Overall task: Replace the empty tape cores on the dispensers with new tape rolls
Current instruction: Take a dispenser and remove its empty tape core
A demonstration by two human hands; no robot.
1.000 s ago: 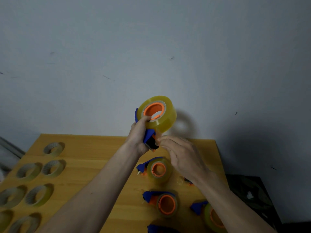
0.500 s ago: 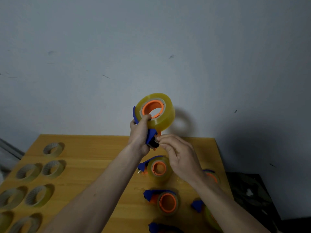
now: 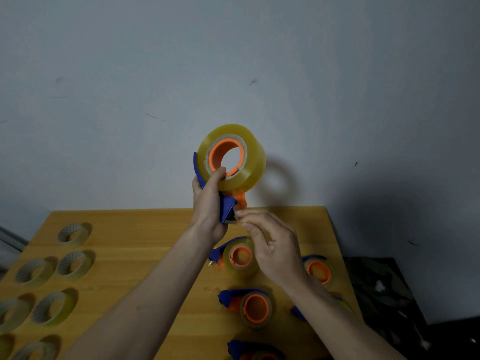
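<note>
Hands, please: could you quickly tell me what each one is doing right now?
Left hand: grips the raised tape dispenser.
Right hand: fingertips pinch at the dispenser's lower end; what they hold cannot be told.

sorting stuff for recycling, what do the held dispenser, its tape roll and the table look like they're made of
Held dispenser: looks like moulded plastic, matte blue body with an orange hub, going by the flat solid colours. Tape roll: translucent yellowish film, glossy, probably clear packing tape; a pale ring, maybe cardboard, lines its inside. Table: wood or wood-look laminate, with faint grain lines and a smooth finish.
</note>
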